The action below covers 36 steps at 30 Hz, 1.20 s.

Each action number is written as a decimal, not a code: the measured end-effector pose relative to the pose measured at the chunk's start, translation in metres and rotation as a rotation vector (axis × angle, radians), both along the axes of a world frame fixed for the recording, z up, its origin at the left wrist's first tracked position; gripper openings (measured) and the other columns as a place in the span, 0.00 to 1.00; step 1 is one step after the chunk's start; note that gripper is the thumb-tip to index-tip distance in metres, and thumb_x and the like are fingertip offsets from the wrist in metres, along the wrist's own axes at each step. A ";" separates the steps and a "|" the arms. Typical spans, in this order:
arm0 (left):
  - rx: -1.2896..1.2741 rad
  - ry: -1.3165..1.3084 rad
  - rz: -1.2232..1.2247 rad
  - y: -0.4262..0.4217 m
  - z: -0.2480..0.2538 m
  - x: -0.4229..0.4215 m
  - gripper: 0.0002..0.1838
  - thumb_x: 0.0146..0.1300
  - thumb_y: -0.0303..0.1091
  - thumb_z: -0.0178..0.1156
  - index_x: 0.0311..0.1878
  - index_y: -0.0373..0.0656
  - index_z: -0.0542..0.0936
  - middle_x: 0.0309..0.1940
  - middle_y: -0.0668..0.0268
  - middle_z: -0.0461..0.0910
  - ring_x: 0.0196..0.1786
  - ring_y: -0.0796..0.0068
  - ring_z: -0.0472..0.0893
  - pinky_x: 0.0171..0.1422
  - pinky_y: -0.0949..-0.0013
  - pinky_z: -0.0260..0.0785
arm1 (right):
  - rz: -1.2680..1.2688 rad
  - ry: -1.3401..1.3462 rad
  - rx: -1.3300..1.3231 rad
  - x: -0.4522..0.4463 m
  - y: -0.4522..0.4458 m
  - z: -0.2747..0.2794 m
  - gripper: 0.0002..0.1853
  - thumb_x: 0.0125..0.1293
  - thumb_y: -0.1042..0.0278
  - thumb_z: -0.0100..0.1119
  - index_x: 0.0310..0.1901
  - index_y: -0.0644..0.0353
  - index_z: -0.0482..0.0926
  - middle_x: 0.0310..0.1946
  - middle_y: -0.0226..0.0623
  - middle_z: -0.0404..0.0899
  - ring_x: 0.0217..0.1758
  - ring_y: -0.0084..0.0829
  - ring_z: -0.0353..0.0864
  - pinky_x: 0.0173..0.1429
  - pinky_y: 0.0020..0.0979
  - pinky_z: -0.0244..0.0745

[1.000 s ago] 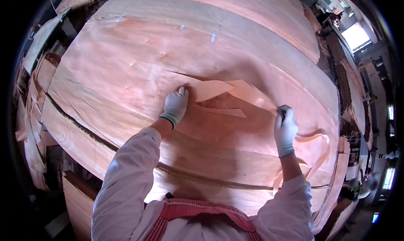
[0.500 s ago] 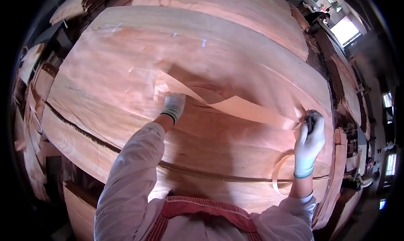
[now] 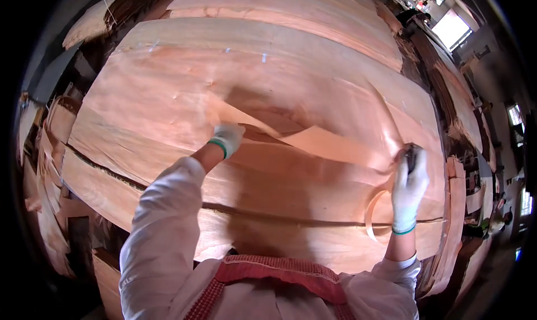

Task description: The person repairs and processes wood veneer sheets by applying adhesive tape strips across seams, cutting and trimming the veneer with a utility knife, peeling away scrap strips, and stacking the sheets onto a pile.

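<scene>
A broad, thin sheet of pinkish wood veneer (image 3: 168, 85) lies over the stack in front of me. Its near edge is lifted in a wavy fold (image 3: 324, 146). My left hand (image 3: 229, 138), in a white glove with a green cuff, is closed on that edge at the left of the fold. My gloved right hand (image 3: 410, 188) is closed around a small dark tool (image 3: 413, 156) at the sheet's right end; its exact kind is hidden by the fingers. A loop of narrow veneer strip (image 3: 370, 213) curls just left of my right wrist.
Below the fold, a dark gap (image 3: 268, 216) runs between veneer sheets. Another veneer stack (image 3: 291, 6) lies beyond. Ragged veneer pieces (image 3: 47, 174) stand on the left, and more stacks (image 3: 456, 191) line the right. A person (image 3: 414, 17) is far back at upper right.
The veneer at the right now bulges up in a taller curve beside my right hand. My left hand has shifted slightly left, and the whole view has moved a little.
</scene>
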State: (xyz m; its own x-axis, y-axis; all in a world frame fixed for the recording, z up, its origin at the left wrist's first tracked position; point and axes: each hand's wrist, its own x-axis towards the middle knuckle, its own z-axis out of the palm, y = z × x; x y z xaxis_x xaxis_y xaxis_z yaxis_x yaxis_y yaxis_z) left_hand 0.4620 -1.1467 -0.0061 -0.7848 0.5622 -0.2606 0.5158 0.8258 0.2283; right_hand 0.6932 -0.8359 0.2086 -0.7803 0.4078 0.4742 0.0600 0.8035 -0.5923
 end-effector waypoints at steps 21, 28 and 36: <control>0.913 -0.263 -0.734 0.135 0.094 0.274 0.15 0.66 0.29 0.55 0.56 0.40 0.78 0.55 0.55 0.78 0.57 0.54 0.77 0.63 0.58 0.68 | 0.161 -0.282 0.192 0.192 0.006 -0.111 0.11 0.66 0.65 0.58 0.48 0.55 0.75 0.33 0.43 0.80 0.30 0.42 0.82 0.34 0.39 0.78; 0.504 -0.879 -0.803 0.117 0.112 0.309 0.20 0.67 0.29 0.56 0.62 0.38 0.75 0.62 0.55 0.73 0.60 0.59 0.77 0.62 0.64 0.70 | -0.936 -0.750 0.199 0.441 0.165 -0.149 0.14 0.59 0.66 0.60 0.47 0.52 0.80 0.42 0.49 0.78 0.43 0.49 0.81 0.45 0.46 0.77; 0.063 -1.569 -0.809 0.098 0.093 0.331 0.25 0.74 0.43 0.50 0.68 0.37 0.69 0.66 0.49 0.69 0.74 0.55 0.62 0.76 0.60 0.52 | -0.622 -0.568 -0.528 0.538 0.116 -0.180 0.43 0.55 0.72 0.72 0.71 0.58 0.59 0.66 0.50 0.69 0.69 0.40 0.69 0.67 0.35 0.68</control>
